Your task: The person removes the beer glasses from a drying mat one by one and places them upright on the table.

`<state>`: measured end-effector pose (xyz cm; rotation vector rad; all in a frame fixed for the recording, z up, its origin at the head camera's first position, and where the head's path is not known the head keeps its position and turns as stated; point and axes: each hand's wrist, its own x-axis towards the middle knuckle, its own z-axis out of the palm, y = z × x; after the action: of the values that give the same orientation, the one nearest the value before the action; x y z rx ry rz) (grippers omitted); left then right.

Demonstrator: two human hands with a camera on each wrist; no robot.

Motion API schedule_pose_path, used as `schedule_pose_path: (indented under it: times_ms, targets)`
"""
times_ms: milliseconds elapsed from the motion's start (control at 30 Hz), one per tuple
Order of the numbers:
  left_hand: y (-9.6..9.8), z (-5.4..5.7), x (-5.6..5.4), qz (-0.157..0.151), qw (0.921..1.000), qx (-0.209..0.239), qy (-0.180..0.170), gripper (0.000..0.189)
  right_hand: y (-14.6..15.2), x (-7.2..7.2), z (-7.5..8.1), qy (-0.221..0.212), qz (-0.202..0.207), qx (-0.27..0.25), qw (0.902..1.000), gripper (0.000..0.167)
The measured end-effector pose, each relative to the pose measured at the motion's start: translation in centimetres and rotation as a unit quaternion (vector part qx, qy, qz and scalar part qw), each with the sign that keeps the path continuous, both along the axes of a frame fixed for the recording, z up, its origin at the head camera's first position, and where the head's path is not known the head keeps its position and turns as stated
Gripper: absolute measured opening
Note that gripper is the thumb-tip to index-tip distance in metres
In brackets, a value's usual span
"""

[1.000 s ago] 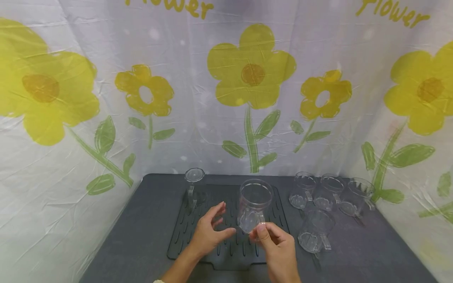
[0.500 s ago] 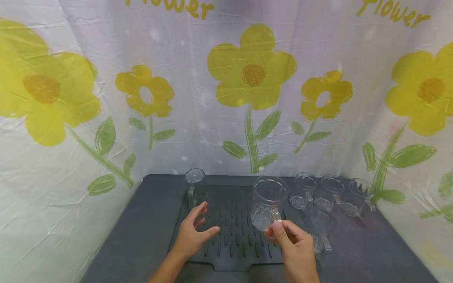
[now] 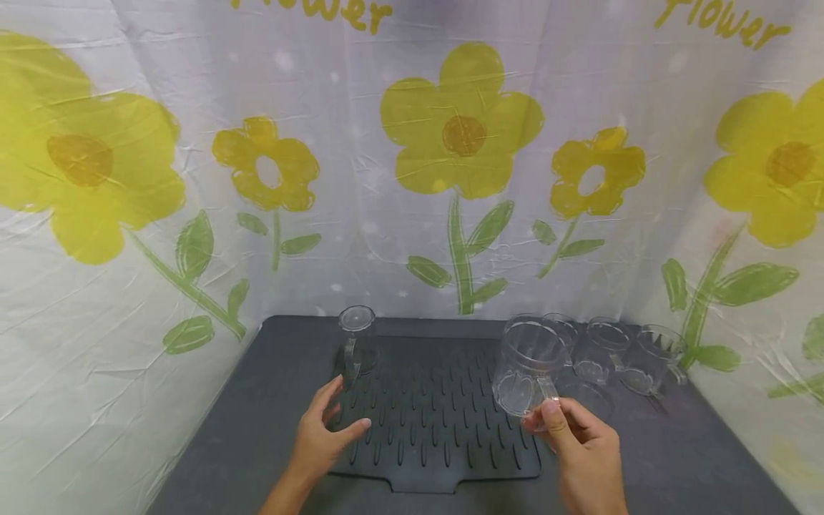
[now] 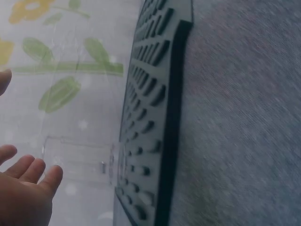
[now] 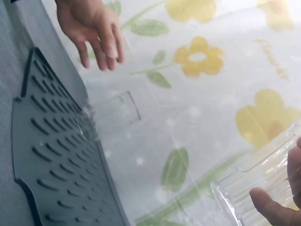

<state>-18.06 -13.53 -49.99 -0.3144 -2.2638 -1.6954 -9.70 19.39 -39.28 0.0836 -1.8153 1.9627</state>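
Note:
My right hand (image 3: 582, 443) pinches the handle of a clear glass mug (image 3: 524, 372), held upright above the right edge of a dark ridged drying mat (image 3: 438, 443). In the right wrist view, that mug (image 5: 256, 181) appears at lower right beside my thumb. My left hand (image 3: 322, 433) hovers over the mat's left side, fingers and thumb spread, holding nothing. Just beyond it, a clear mug (image 3: 357, 340) stands bottom up on the mat's far left corner, its handle facing me. The left wrist view shows this mug (image 4: 77, 160) past my fingers.
Several clear mugs stand upright on the dark table (image 3: 682, 458) at the right, including a back-row mug (image 3: 653, 361). A front mug (image 3: 589, 400) is mostly hidden behind the held mug and my right hand. A flower-printed curtain (image 3: 360, 236) borders the table behind and at the sides.
My right hand has carried the mug rightward from over the mat's middle toward the other mugs. My left hand has drawn away to the left, still spread.

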Motion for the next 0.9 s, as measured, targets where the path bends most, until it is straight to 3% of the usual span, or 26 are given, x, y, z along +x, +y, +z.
schedule_pose_path:
  times_ms: [300, 633, 767, 900]
  targets:
    - [-1.4, -1.3, 0.3, 0.022, 0.9993, -0.024, -0.021, 0.085, 1.9, 0.3, 0.3, 0.013, -0.013, 0.016, 0.9997, 0.025]
    - [-2.5, -3.1, 0.7, 0.068, 0.9925, -0.062, -0.08, 0.09, 3.8, 0.7, 0.7, 0.047, -0.029, -0.032, 0.998, 0.023]
    - [-2.8, -4.0, 0.6, 0.075, 0.9835, -0.107, -0.126, 0.097, 4.7, 1.0, 0.8, 0.032, -0.048, -0.043, 0.9974, 0.022]
    - [-3.0, -4.7, 0.5, 0.065, 0.9695, -0.159, -0.175, 0.105, 5.6, 1.2, 0.7, 0.025, -0.07, -0.046, 0.9961, 0.021]
